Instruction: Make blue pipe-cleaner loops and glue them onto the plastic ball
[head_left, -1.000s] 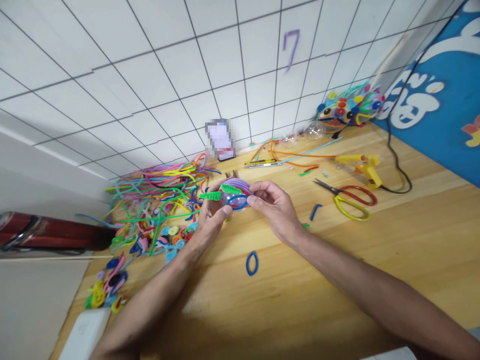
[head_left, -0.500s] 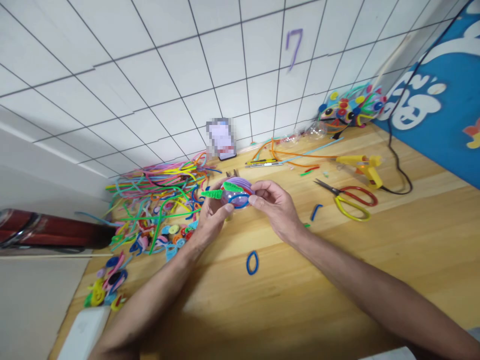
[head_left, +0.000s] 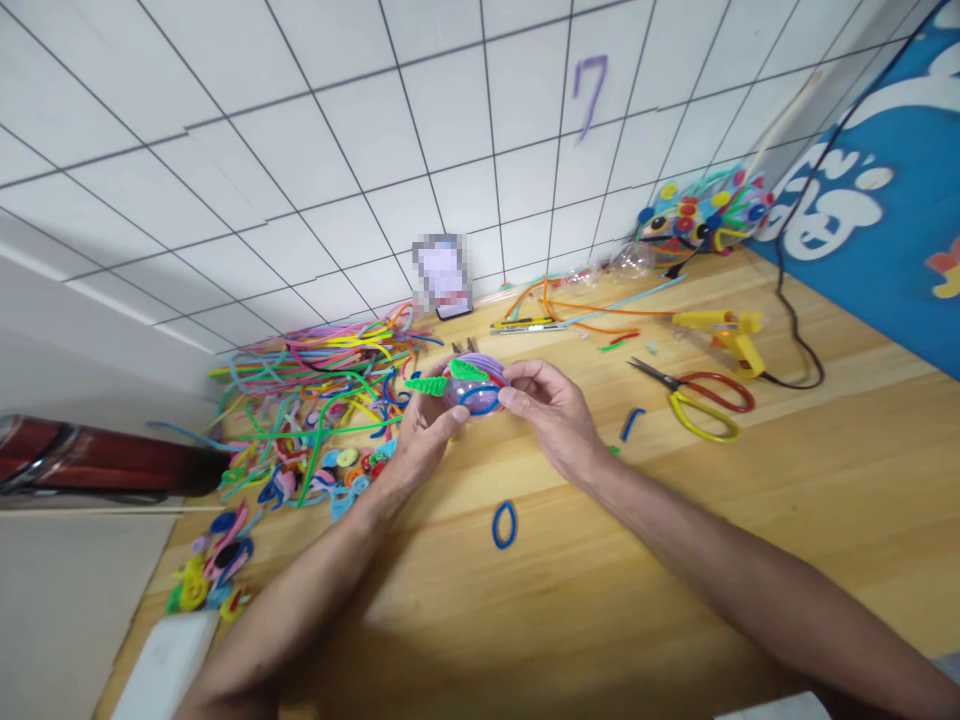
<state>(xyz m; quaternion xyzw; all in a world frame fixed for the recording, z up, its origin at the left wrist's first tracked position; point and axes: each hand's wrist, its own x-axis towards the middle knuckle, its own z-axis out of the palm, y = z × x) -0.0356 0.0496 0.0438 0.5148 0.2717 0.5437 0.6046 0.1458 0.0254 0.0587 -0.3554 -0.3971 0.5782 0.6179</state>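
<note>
Between my two hands, above the table, is a clear plastic ball decorated with purple pipe cleaner coils, a red strip and two green leaf-shaped pieces. My left hand grips the ball from the left, thumb at its lower front. On the other side my right hand pinches a blue pipe cleaner loop against the ball's front with thumb and fingers. A second blue pipe cleaner loop lies on the table below the hands. Most of the ball's back is hidden.
Scissors and a yellow glue gun lie to the right, with a blue pipe cleaner scrap nearer. Many pipe cleaners pile at left. A phone leans on the tiled wall; a decorated fish-like craft stands back right.
Both hands and the ball stay almost in place. The blue loop remains held against the ball's front.
</note>
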